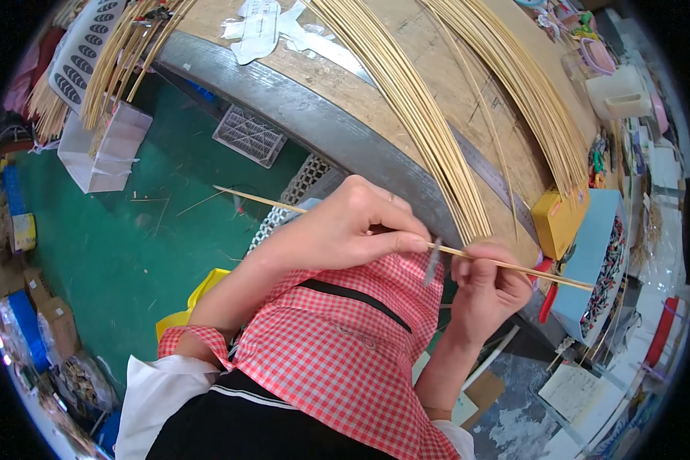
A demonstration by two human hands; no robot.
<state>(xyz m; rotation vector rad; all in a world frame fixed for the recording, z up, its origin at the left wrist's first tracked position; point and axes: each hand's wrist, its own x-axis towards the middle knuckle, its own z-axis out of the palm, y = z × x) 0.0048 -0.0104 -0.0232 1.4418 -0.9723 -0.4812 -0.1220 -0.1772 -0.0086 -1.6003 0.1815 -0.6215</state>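
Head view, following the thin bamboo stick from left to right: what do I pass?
Stick's free tip → left hand → small blade → right hand → yellow box → blue box.

Bamboo strip bundles (406,100) are fanning across workbench (299,100), blocking our reach over its top. Yellow box (557,221) and blue bin (602,261) are crowding our right hand (487,287) from outside. Open room is lying left of our left hand (345,226), above green floor (130,245).
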